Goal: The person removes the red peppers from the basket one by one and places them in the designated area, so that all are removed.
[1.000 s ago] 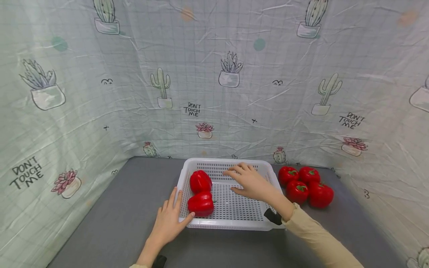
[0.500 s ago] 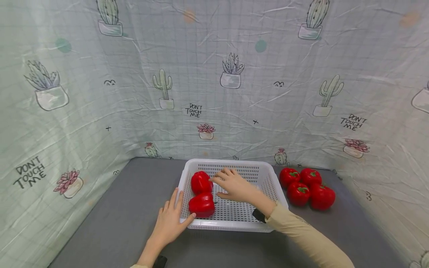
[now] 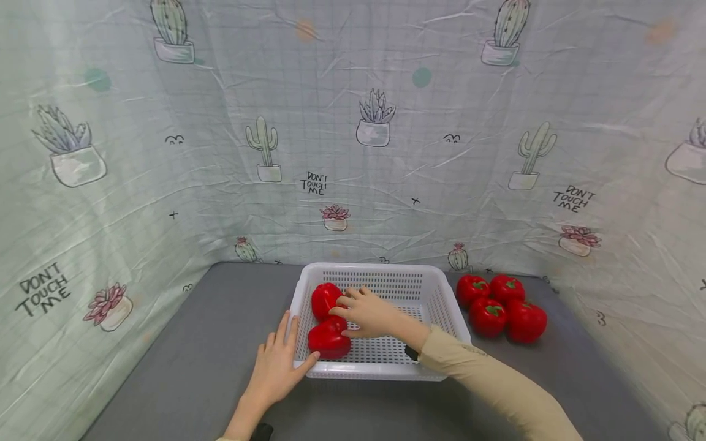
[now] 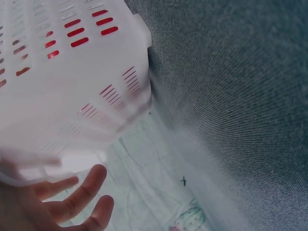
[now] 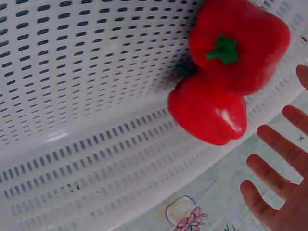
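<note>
In the head view a white perforated plastic basket (image 3: 380, 370) holds two red bell peppers at its left end: a rear bell pepper (image 3: 325, 300) and a front bell pepper (image 3: 325, 340). My right hand (image 3: 371, 316) hovers over them from the right with spread fingers, and its fingertips overlap both peppers in this view. The right wrist view has a gap between those fingers (image 5: 284, 144) and the peppers, whose green stems show. My left hand (image 3: 276, 361) rests on the basket's left rim, fingers extended; its fingertips show below the basket wall (image 4: 62, 106) in the left wrist view.
Several more red bell peppers (image 3: 499, 306) stand in a cluster on the grey tabletop (image 3: 204, 343), just right of the basket. A cactus-printed curtain (image 3: 353, 184) encloses the table behind and on both sides.
My right hand has moved left across the basket and slightly down, from its middle to above the two bell peppers. The left hand stays at the left rim.
</note>
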{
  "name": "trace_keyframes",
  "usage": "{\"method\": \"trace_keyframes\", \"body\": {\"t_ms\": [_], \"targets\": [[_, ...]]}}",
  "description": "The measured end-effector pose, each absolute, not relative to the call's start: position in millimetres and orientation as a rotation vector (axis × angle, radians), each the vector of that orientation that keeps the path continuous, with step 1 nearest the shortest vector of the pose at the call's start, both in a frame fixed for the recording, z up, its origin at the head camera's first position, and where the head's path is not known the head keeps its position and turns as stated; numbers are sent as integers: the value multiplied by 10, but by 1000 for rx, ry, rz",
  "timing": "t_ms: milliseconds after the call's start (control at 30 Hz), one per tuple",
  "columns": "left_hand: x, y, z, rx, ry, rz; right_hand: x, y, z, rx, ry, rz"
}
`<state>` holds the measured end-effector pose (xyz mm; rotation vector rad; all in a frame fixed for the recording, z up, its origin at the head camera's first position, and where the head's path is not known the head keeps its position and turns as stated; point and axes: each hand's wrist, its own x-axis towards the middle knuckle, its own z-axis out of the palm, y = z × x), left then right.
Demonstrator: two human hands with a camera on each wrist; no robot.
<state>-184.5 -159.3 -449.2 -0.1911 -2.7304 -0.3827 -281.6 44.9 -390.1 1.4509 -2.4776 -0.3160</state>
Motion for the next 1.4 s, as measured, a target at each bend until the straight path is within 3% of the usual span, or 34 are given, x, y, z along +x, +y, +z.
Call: {"method": "trace_keyframes", "body": {"t_ms": [767,1400], "targets": [[-1850,-1593,-4523,-177,-2738,-399,-2864,395,-4243,1575,-2468,-406],[-1849,-1588,-4497,-181,-2721,-428,-2887,383,-4256,1535,-2449,-477]]}}
